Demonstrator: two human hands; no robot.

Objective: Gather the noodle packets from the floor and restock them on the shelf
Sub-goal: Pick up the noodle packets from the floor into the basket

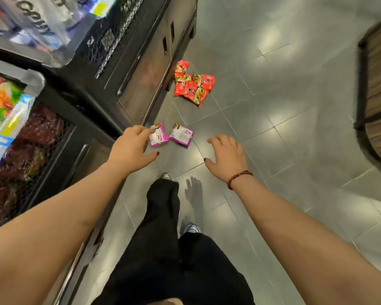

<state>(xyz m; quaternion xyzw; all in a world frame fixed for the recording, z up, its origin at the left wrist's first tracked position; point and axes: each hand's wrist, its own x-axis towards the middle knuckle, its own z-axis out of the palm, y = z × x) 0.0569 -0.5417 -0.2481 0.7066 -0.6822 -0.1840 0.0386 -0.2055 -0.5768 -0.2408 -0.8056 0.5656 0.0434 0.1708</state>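
Two pink and white noodle packets (pixel 172 135) lie side by side on the grey tiled floor, close to the shelf base. Further off, a heap of red noodle packets (pixel 193 84) lies on the floor beside the same shelf unit. My left hand (pixel 131 146) hangs above the floor with its fingers over the left pink packet's edge, holding nothing. My right hand (pixel 228 156) is spread with relaxed fingers to the right of the pink packets, also holding nothing. The dark shelf (pixel 53 119) with mesh fronts runs along the left.
The shelf holds bagged goods (pixel 7 113) on the left and white packs (pixel 37 23) higher up. Its dark wooden base cabinet (pixel 145 69) borders the floor. A wooden slatted fixture (pixel 378 89) stands at the right. My legs and shoes (pixel 166 176) are below.
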